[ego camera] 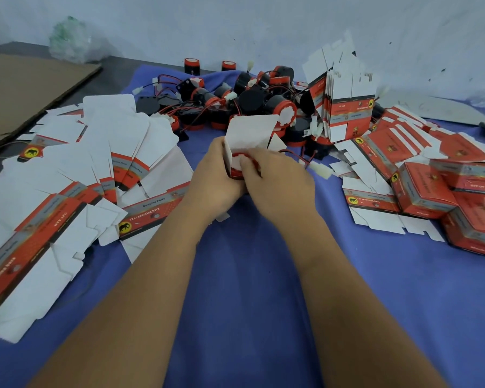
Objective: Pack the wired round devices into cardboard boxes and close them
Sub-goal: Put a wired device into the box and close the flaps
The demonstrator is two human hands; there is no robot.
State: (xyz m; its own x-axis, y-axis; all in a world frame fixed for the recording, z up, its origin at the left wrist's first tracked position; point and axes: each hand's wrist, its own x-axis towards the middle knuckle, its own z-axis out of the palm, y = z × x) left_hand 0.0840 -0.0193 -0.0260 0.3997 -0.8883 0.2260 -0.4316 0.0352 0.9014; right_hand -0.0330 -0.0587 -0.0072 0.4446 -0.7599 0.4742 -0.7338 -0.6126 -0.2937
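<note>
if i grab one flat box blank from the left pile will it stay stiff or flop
The blanks look like thin creased card, so one would probably bend at its folds rather than stay rigid. Their loose flaps stick out and overlap, so lifting one may drag its neighbours. It is likely light, and might slide easily on the blue cloth.

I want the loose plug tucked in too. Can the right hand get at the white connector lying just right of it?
Probably yes: the white connector lies uncovered on the blue cloth beside the right hand, though that hand is busy pressing the device.
</note>
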